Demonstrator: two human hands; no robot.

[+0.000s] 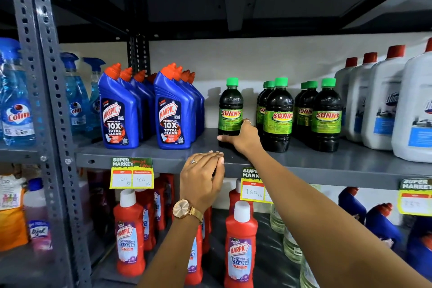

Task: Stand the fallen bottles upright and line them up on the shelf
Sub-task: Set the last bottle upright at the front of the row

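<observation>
A dark Sunny bottle [231,110] with a green cap stands upright on the grey shelf [145,149], left of two rows of the same bottles [278,114]. My right hand [243,138] grips its lower part, thumb across the front. My left hand [202,177] rests on the shelf's front edge, fingers together, holding nothing. All the Sunny bottles in view stand upright.
Blue Harpic bottles [119,112] stand in two rows to the left, white jugs [383,100] to the right. Colin spray bottles [77,98] are at far left. Red Harpic bottles [240,248] fill the shelf below. Price tags [132,173] hang on the shelf edge.
</observation>
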